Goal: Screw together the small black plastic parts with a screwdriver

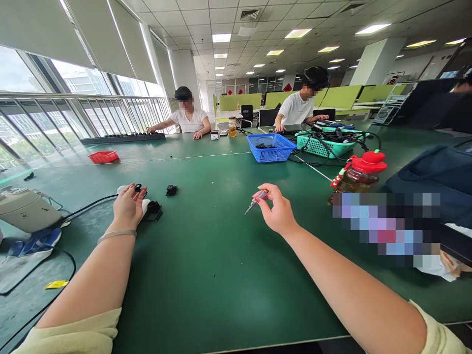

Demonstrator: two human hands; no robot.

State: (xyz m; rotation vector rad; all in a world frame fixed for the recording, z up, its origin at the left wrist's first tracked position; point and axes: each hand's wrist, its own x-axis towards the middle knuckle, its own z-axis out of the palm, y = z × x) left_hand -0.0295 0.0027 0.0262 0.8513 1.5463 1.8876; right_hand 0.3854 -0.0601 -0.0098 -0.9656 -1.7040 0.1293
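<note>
My left hand [128,206] is raised over the left side of the green table [206,275], its fingers closed around a small black part [137,188]. Just beyond that wrist, a black plastic piece [153,211] and a white object partly hidden by the hand lie on the table. A smaller black piece [171,190] sits farther to the right. In my right hand [277,210] is a small screwdriver [257,200], pinched between thumb and fingers. Its thin metal tip points down and left, above the tabletop.
A blue basket [272,147] and a green basket [320,145] with black cables stand toward the back. A red-lidded jar [359,172] is at right. A red tray [103,157] and a white appliance [27,209] with a cord are at left. Two people sit across the table.
</note>
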